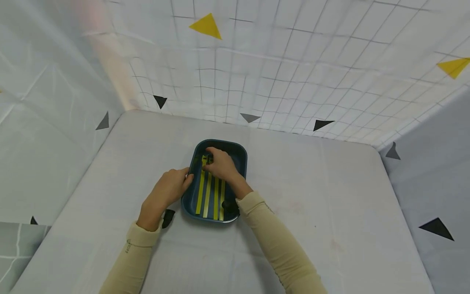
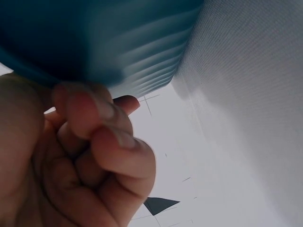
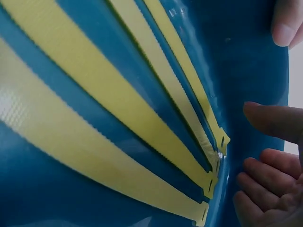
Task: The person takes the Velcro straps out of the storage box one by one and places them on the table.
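A dark blue tray [image 1: 238,150] with rounded corners sits on the white surface. Several flat yellow straps [image 3: 128,113], fine-toothed along their edges and slotted at the ends, lie lengthwise inside it, a little fanned. My left hand [image 1: 169,190] grips the tray's left rim, thumb over the edge; in the left wrist view its fingers curl beneath the rim. Inside the tray, my right hand [image 1: 222,165] hovers at the straps' far ends. The right wrist view shows its thumb [image 3: 272,120] apart from its loosely bent fingers, with nothing visible between them.
White sheeting with a line grid [image 1: 293,73] rises behind the surface, and pale walls stand at both sides. Black, grey and yellow triangles [image 1: 207,26] mark the walls. A dark wrist camera [image 1: 230,206] hangs under the right wrist, over the tray's near right corner.
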### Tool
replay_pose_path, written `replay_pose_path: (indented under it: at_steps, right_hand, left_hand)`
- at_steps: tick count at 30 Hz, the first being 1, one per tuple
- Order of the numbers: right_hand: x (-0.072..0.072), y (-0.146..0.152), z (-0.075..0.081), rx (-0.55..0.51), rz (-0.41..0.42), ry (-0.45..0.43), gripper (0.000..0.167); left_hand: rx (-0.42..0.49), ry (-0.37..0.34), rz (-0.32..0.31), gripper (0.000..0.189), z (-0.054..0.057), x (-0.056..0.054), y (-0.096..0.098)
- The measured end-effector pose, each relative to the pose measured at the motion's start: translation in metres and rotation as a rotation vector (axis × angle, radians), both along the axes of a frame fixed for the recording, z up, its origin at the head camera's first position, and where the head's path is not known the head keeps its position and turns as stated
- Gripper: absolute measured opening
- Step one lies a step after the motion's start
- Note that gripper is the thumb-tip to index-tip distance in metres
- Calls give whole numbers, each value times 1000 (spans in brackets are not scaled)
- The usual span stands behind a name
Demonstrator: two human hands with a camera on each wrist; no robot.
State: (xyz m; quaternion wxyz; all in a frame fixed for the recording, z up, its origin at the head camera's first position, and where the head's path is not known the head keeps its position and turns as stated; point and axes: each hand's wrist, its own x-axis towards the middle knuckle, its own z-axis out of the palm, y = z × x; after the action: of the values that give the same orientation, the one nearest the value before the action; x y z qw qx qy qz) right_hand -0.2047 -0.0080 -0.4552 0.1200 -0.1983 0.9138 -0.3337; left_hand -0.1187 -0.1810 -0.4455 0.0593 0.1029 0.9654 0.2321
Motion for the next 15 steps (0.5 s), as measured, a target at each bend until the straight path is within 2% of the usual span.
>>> replay_pose_path:
  at_steps: [5,11,15]
  right_hand:
    - [3,-2,2,12,2,3,62]
    - [5,-5,1,41,1,24,52]
    - [5,-8,-1,56,14,7,53]
  left_hand:
    - [9,13,-7,18,0,1,-1]
    - [7,16,-10,18,0,0,-1]
    - [9,15,-8,18,0,1,-1]
